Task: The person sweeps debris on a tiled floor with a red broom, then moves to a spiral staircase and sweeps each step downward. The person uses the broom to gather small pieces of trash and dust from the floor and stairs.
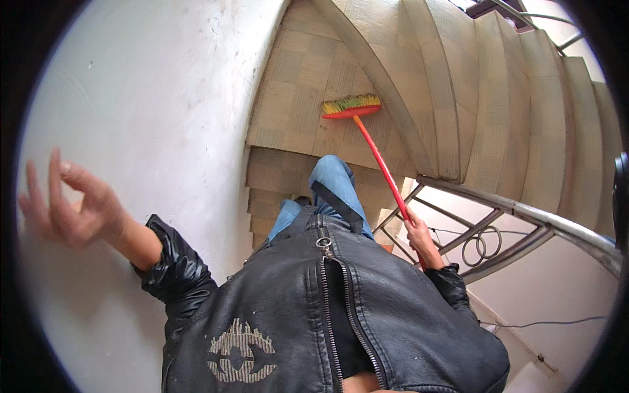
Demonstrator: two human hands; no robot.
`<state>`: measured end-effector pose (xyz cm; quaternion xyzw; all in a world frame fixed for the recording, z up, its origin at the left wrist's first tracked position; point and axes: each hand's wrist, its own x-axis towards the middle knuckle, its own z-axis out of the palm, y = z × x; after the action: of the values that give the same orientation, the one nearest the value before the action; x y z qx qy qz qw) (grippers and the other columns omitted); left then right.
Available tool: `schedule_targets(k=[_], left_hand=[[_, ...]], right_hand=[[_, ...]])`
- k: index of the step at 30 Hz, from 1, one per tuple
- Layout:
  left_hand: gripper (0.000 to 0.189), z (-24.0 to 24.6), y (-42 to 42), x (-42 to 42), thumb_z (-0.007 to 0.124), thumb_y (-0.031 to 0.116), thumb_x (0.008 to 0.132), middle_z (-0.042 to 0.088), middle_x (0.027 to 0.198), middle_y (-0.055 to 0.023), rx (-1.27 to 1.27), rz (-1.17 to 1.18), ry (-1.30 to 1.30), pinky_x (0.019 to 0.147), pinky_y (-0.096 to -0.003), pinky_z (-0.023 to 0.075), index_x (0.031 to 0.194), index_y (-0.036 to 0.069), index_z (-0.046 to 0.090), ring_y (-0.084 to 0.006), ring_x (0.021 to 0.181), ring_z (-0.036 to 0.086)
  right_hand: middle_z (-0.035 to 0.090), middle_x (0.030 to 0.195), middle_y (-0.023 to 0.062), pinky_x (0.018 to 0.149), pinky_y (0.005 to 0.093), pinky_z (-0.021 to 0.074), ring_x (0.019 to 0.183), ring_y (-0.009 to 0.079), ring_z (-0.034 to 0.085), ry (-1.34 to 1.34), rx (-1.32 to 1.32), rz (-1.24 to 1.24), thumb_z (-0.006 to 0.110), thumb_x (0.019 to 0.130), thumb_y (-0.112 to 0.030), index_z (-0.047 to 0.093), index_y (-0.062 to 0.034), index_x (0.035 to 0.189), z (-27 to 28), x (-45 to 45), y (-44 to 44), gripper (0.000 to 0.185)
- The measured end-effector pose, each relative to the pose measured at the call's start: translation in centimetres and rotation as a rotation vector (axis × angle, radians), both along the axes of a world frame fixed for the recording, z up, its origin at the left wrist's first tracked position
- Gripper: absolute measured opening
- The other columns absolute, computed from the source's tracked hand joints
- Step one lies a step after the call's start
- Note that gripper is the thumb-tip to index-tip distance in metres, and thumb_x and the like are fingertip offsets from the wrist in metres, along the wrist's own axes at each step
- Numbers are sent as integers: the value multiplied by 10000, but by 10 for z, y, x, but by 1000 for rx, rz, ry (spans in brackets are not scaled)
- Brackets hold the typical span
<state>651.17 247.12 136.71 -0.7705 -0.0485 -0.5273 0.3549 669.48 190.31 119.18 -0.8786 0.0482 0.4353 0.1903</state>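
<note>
My right hand (421,238) grips the red handle of a broom (381,159), low on the right beside the stair railing. The broom's red head, with yellow and green bristles, lies on a tiled landing (300,83), close to the curved edge of the first rising step. Its bristles face away from me. On the left, my left hand (73,206) is raised in front of the white wall (162,108), empty and with its fingers apart; it is slightly blurred. Whether a fingertip touches the wall is unclear.
Tiled winding steps (496,113) curve up to the right. A metal railing (530,211) with ring ornaments runs along their inner side. Lower steps (268,199) show beneath my jeans-clad legs (336,189). A dark cable (545,324) hangs at lower right.
</note>
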Motion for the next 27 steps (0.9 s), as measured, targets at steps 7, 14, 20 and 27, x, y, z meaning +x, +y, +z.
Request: schedule_targets(k=[7, 14, 20, 27], left_hand=[[116, -16, -3, -8, 554, 175, 779, 657, 927, -32, -103, 132, 18, 885, -346, 364, 789, 135, 663, -184, 973, 551], [111, -27, -11, 1, 549, 166, 776, 664, 898, -7, -93, 65, -4, 912, -347, 341, 769, 151, 659, -177, 964, 574], [132, -27, -20, 13, 517, 141, 821, 663, 886, -20, -269, -66, -65, 922, -361, 370, 818, 106, 644, -166, 983, 567], [214, -92, -117, 77, 522, 22, 788, 580, 1044, -72, -1038, -591, 282, 921, -371, 376, 973, 88, 604, -230, 1069, 493]], right_hand=[[565, 959, 252, 703, 390, 455, 895, 381, 568, -291, 218, 319, 464, 859, -217, 394, -272, 1280, -52, 0, 71, 431], [573, 942, 253, 725, 407, 445, 878, 388, 568, -256, 50, 417, 453, 864, -201, 382, -197, 1292, -80, -37, 37, 434], [563, 889, 136, 623, 308, 428, 723, 205, 509, -92, 22, 166, 461, 864, -169, 394, -196, 1295, -5, -67, -14, 437], [548, 878, 144, 620, 334, 430, 729, 246, 543, -244, 351, 143, 472, 854, -168, 410, -114, 1270, -76, 39, 125, 424]])
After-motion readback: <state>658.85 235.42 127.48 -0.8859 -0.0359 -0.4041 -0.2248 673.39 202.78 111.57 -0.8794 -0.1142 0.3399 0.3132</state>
